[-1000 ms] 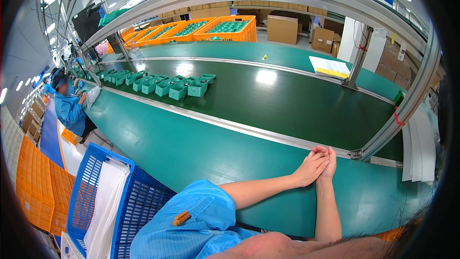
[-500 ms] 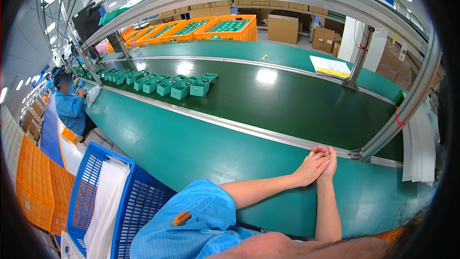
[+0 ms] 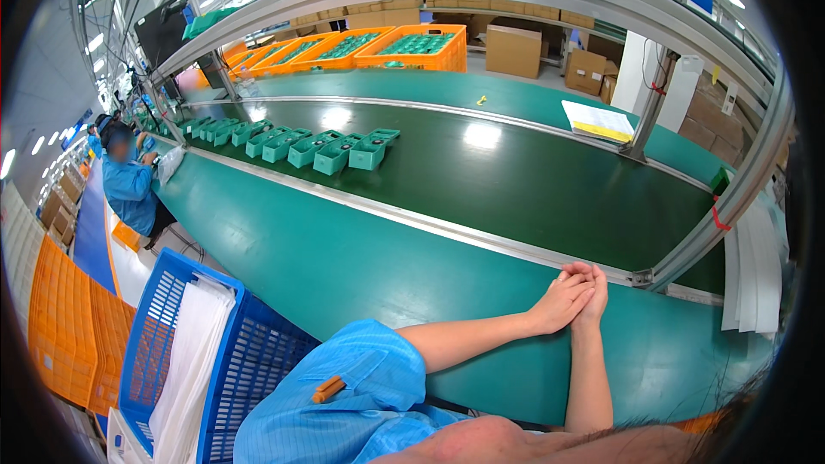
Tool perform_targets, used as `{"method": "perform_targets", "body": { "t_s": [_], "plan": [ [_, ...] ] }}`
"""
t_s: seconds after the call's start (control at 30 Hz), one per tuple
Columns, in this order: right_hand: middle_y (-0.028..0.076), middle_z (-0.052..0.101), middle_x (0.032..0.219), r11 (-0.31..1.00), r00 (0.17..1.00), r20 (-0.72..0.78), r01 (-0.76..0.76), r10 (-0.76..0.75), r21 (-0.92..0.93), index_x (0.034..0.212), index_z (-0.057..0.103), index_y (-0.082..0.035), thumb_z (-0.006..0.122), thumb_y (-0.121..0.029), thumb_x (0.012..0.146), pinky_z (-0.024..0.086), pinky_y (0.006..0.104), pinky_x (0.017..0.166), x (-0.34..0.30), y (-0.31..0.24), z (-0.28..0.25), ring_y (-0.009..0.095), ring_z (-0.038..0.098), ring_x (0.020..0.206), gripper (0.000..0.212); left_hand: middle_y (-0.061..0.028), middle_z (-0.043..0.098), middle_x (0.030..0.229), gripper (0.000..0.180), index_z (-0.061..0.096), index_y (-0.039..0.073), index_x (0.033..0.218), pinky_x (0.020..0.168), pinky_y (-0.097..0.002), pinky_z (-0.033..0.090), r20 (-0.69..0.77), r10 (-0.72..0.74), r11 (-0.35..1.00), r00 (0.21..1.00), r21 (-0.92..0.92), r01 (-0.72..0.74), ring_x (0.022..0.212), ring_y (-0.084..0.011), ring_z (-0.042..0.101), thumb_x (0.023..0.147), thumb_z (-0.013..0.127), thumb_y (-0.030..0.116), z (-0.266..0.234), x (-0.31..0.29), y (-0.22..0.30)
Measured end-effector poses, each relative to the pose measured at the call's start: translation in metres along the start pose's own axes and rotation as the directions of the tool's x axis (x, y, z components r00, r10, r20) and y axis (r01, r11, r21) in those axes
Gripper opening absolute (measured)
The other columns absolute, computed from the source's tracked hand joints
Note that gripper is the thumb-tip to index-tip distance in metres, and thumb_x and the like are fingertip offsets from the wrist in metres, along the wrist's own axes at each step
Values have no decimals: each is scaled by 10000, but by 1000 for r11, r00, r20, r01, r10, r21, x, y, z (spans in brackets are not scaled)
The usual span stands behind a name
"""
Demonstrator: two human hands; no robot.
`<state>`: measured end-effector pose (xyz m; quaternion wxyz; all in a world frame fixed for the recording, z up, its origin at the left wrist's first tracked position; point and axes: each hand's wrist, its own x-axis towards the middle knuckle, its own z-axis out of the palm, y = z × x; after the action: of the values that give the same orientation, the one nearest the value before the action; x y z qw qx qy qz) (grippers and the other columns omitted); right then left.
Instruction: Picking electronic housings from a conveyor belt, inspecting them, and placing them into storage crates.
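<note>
Over the green worktop (image 3: 464, 292), close to its metal edge rail, my two hands are clasped together. My left hand (image 3: 557, 307) comes in from the left and lies with closed fingers against my right hand (image 3: 594, 308), whose forearm rises from the lower edge. The right fingers bend over the left fingertips. No object shows in either hand; the space between the palms is hidden. Beyond the rail, a row of small green trays (image 3: 369, 153) sits on the dark green conveyor belt (image 3: 516, 180), some with dark round parts inside.
A metal frame post (image 3: 722, 215) stands right of my hands, beside hanging white sheets (image 3: 752, 279). A blue basket (image 3: 228, 369) with white sheets is at lower left. Orange crates (image 3: 412, 56) and papers (image 3: 597, 120) lie beyond the belt. A co-worker (image 3: 129, 180) sits far left.
My clasped hands keep the same pose. The whole view has shifted slightly, with the trays and frame appearing a little farther right and lower.
</note>
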<state>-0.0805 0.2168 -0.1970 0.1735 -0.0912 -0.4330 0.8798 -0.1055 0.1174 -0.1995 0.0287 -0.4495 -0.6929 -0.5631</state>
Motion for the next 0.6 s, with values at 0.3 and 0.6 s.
{"method": "perform_targets", "body": {
  "t_s": [0.3,0.6],
  "plan": [
    [159,644,923,1000,1000,-20,7,-7,-14,922,617,26,403,-335,955,471,349,851,3,2,-6,241,595,898,420,-138,565,1187,279,606,21,1122,982,-427,358,-11,-25,1000,1000,-5,25,1123,-326,461,954,456,186,1,0,0],
    [145,649,889,999,999,-37,11,-10,34,910,614,2,428,-316,960,490,365,824,7,4,-8,248,610,877,371,-105,586,1165,272,616,49,1122,954,-437,369,-35,-32,999,999,-22,31,1121,-325,465,948,478,206,-2,1,3]
  ]
}}
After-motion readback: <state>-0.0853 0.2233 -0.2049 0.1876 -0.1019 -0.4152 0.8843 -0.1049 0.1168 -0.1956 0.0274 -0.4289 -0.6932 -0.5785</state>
